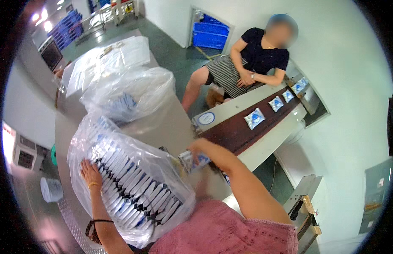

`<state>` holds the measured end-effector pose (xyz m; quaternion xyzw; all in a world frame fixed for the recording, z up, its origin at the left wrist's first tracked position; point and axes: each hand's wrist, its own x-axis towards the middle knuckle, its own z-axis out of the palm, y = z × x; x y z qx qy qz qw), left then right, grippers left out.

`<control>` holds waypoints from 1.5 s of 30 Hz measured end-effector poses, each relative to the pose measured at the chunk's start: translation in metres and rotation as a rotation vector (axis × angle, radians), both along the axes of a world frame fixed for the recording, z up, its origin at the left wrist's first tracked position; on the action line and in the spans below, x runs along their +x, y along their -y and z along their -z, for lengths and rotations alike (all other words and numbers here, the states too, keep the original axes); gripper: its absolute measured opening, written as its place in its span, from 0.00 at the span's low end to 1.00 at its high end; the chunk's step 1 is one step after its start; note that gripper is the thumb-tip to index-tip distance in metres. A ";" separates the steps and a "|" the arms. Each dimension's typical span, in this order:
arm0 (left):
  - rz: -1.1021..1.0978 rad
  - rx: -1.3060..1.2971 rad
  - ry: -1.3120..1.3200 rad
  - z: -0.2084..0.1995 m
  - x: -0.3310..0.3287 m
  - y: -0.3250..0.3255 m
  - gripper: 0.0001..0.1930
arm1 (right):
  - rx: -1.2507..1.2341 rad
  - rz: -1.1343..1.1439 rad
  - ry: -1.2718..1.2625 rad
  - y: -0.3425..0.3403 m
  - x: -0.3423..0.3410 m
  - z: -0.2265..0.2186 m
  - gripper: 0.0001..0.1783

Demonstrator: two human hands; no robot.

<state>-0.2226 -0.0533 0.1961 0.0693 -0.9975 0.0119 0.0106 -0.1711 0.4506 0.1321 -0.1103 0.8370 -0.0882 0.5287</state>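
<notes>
A large clear plastic bag (pixel 162 165) lies on the metal table, filled with rows of small white-and-blue packets (pixel 133 182) standing close together on edge. My left hand (pixel 91 172) rests flat against the bag's left side, fingers spread. To the right of the bag, by the near end of the conveyor, my right hand (pixel 200 149) is closed around a few white-and-blue sachets (pixel 187 160). Part of its grip is hidden and slightly blurred.
A brown conveyor belt (pixel 230 133) carries several spaced packets (pixel 254 118) from a wall opening. A co-worker (pixel 264 55) sits beside it. A second plastic bag (pixel 128 93) and stacked clear bags (pixel 116 55) lie farther back on the table (pixel 162 131).
</notes>
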 end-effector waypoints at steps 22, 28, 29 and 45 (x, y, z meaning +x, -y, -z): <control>0.158 0.194 0.131 -0.020 -0.045 0.030 0.19 | -1.364 1.517 -0.220 -0.010 0.074 -0.113 0.30; 0.269 0.102 0.276 -0.002 -0.084 0.055 0.17 | -1.277 0.874 0.413 0.248 -0.012 -0.163 0.17; 0.337 0.034 0.325 -0.004 -0.090 0.056 0.18 | -1.303 0.887 0.552 0.286 -0.018 -0.155 0.15; 0.190 -0.227 -0.308 -0.060 -0.031 0.058 0.19 | -1.363 0.530 -0.881 0.418 -0.179 -0.083 0.42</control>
